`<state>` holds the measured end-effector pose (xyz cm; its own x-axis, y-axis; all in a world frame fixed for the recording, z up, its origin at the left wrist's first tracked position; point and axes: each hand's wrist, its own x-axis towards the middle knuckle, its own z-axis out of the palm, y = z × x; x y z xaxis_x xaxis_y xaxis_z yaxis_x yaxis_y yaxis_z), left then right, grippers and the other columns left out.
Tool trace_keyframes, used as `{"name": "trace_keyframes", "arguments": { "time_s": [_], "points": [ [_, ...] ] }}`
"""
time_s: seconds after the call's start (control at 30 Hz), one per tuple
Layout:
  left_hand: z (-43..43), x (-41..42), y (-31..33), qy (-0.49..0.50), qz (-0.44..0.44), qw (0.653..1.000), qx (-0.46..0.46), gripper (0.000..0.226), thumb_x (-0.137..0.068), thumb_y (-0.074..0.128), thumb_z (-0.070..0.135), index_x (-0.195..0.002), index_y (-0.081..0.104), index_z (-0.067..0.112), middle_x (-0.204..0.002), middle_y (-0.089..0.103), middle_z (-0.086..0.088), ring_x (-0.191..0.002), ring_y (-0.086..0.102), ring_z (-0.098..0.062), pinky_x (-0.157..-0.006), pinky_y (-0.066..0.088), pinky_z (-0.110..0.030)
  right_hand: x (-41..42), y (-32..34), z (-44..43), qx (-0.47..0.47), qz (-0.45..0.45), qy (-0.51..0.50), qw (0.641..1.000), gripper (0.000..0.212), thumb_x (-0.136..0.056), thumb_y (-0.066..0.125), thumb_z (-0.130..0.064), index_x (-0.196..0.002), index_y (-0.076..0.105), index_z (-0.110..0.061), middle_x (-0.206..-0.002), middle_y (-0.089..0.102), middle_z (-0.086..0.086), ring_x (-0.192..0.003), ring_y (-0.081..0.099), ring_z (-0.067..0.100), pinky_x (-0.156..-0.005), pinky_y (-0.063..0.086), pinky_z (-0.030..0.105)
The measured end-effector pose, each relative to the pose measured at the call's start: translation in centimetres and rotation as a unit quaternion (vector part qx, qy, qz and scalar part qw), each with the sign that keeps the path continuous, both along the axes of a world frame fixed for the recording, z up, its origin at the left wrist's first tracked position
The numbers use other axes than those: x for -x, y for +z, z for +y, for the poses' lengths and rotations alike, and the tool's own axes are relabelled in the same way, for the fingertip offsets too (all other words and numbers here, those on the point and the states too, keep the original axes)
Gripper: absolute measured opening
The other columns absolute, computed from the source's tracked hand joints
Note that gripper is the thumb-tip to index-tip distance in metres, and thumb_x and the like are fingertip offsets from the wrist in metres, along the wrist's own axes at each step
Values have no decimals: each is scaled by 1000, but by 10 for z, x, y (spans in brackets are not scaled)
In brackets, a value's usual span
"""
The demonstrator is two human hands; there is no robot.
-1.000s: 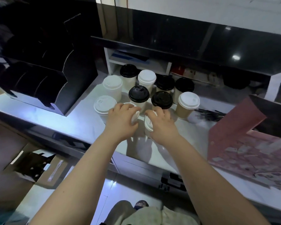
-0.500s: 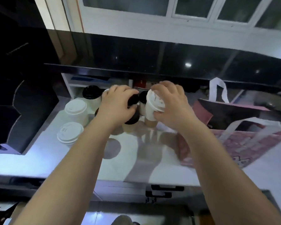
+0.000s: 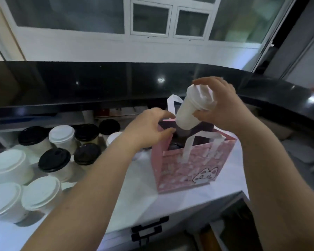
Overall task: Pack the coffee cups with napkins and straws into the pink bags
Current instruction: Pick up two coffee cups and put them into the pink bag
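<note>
A pink bag (image 3: 192, 165) with white handles and a cat print stands open on the white counter (image 3: 141, 194). My right hand (image 3: 219, 105) grips a white-lidded white cup (image 3: 188, 113) by its top, tilted over the bag's mouth. My left hand (image 3: 149, 127) pinches the bag's left rim between thumb and fingers. A dark-lidded cup (image 3: 173, 146) sits inside the bag, mostly hidden. Several more cups with black lids (image 3: 54, 159) and white lids (image 3: 61, 134) stand on the counter to the left.
A black raised ledge (image 3: 98, 84) runs behind the counter, with a low shelf under it. Large white-lidded cups (image 3: 40, 192) crowd the near left corner. The counter's front edge and a drawer handle (image 3: 149, 230) lie below the bag.
Both hands lifted cups from the group and carried them right. The bag now stands upright; my left hand's dark-lidded cup is gone from it and the hand holds the bag rim.
</note>
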<state>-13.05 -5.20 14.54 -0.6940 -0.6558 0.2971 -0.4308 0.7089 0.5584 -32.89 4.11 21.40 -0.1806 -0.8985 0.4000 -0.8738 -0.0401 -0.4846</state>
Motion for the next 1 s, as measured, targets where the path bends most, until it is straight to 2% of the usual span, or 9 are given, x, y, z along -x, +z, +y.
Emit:
{"name": "trace_keyframes", "arguments": {
  "time_s": [0.13, 0.3, 0.4, 0.47, 0.53, 0.67, 0.77, 0.9, 1.0],
  "points": [
    [6, 45, -12, -22, -33, 999, -10, 29, -87, 65, 30, -116, 68, 32, -109, 65, 5, -96, 62, -16, -82, 54, -39, 31, -7, 4, -30, -5, -13, 999, 73, -67, 81, -16, -123, 47, -50, -125, 36, -23, -116, 28, 8, -91, 30, 31],
    [0, 75, -31, -2, -85, 996, -21, 23, -84, 66, 37, -107, 66, 34, -104, 66, 9, -93, 64, -16, -69, 53, -33, 53, -42, 1, -59, 2, -12, 998, 72, -65, 83, -21, -122, 48, -49, -122, 36, -22, -116, 30, 11, -90, 29, 30],
    [-2, 81, -42, 15, -92, 995, -25, 65, -71, 70, 51, -131, 50, 33, -131, 55, 8, -119, 52, -15, -90, 50, -35, 65, -68, 3, -81, 39, -42, 995, 74, -65, 84, -23, -127, 48, -45, -133, 39, -15, -122, 29, 15, -93, 27, 31],
    [-1, 83, -48, 20, -130, 991, -11, 95, -65, 68, 62, -147, 32, 29, -154, 32, 3, -140, 31, -19, -110, 34, -39, 75, -78, 5, -81, 85, -83, 990, 74, -67, 83, -24, -130, 48, -41, -141, 38, -8, -128, 27, 24, -99, 29, 37],
    [0, 85, -54, 21, -165, 986, 5, 109, -65, 72, 64, -153, 18, 30, -163, 6, 1, -150, 6, -21, -118, 15, -39, 85, -82, 9, -70, 111, -111, 985, 74, -68, 82, -23, -132, 47, -38, -142, 38, -4, -127, 26, 27, -103, 29, 42],
    [2, 88, -62, 9, -212, 977, 13, 131, -48, 64, 80, -152, -1, 35, -162, -19, 2, -148, -17, -20, -113, -6, -37, 90, -78, 11, -54, 187, -113, 974, 73, -71, 80, -26, -135, 45, -32, -145, 35, 4, -129, 24, 32, -104, 28, 49],
    [6, 91, -65, 9, -221, 975, 23, 137, -43, 66, 82, -151, -6, 37, -159, -27, 2, -145, -27, -21, -110, -11, -39, 77, -72, 9, -60, 259, -33, 964, 77, -68, 82, -28, -135, 45, -31, -144, 38, 9, -130, 27, 36, -105, 28, 53],
    [11, 94, -63, 15, -212, 977, 29, 139, -34, 59, 86, -150, 1, 36, -160, -25, 0, -145, -27, -21, -115, -10, -42, 57, -80, 12, -140, 296, 77, 942, 74, -69, 80, -35, -134, 45, -34, -131, 44, 1, -118, 38, 26, -100, 34, 38],
    [17, 95, -64, 18, -230, 972, 54, 141, -35, 63, 86, -150, 0, 34, -159, -26, -2, -145, -28, -21, -111, -16, -40, 58, -94, 14, -224, 330, 68, 915, 70, -73, 76, -32, -135, 41, -32, -125, 45, 2, -108, 43, 25, -93, 39, 34]
  ]
}}
